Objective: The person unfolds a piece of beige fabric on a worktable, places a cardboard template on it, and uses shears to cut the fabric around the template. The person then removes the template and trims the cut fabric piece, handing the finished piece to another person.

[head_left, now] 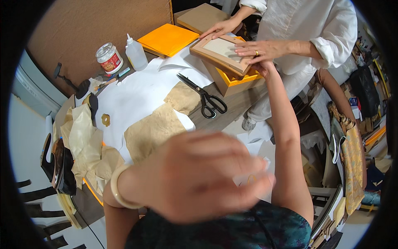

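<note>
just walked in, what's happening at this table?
Two people are at a craft table. The wearer's right hand reaches out to a shallow tan framed tray sitting on a box with a yellow lining; whether it grips is hidden. A co-worker in a white shirt rests both hands on that tray. The wearer's left hand hovers blurred, close to the camera. Black scissors, brown paper and a glue bottle lie on the table.

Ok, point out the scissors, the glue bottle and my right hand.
scissors (204,94), head view, on the pivot where the blades cross.
glue bottle (136,55), head view, on its clear body.
right hand (263,68), head view, on the knuckles under the box lid.
</note>
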Demonstrator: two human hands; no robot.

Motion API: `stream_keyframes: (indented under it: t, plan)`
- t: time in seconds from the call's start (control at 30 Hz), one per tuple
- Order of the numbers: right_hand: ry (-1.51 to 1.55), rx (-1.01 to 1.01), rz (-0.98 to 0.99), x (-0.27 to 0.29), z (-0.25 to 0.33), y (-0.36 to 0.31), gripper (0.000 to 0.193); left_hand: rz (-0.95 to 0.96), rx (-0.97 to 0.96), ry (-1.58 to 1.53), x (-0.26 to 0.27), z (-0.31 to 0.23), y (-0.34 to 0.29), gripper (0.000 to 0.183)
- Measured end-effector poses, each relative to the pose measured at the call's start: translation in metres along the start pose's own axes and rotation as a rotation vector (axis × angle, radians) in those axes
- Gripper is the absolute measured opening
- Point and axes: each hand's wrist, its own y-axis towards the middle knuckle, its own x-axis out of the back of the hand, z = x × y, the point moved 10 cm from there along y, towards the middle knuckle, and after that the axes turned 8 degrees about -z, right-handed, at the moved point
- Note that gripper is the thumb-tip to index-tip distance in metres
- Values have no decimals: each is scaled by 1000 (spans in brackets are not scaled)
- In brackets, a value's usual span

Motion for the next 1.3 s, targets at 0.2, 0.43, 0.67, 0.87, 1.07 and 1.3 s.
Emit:
stream_keyframes:
  t: [0.2,0.43,0.67,0.87,1.07,1.3]
  plan:
    - [155,-127,104,-14,6,-17,49,131,127,10,-22,48,-25,28]
    - [304,-183,153,-2,-13,19,49,157,317,208,-30,175,-67,31]
    - [594,-270,513,14,-7,10,44,148,463,105,-56,210,-77,22]
    - [425,-272,175,0,-10,-4,46,141,529,166,-47,230,-92,22]
    - [445,-137,151,43,-26,39,44,127,482,109,-53,214,-90,19]
    - [431,120,-227,47,8,-33,34,100,549,115,-26,172,-113,19]
